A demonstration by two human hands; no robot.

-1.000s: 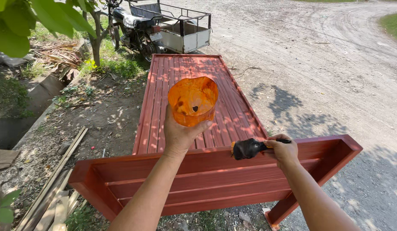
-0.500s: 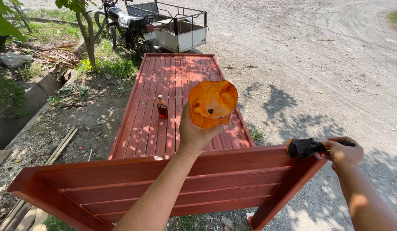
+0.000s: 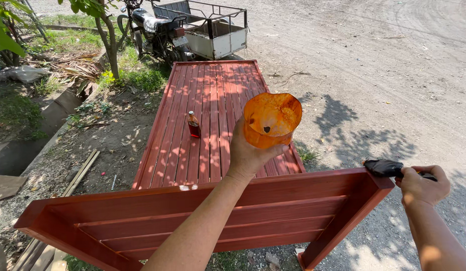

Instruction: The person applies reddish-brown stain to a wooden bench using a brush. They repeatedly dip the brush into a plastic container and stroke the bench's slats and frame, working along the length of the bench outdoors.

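The paintbrush is resting its dark bristles on the red wooden bed frame's top corner, the right hand gripping its mostly hidden handle. The left hand is holding up the orange plastic cup; tilting it could spill. Its contents are hard to make out.

— What lies beyond the work?
— A sunlit gravel yard, with leaf shadows across it.
— And on the far side?
— A parked motorcycle with a metal side cart stands by a thin tree.
— On the left?
— Grass, bare soil, a concrete ditch and loose planks.
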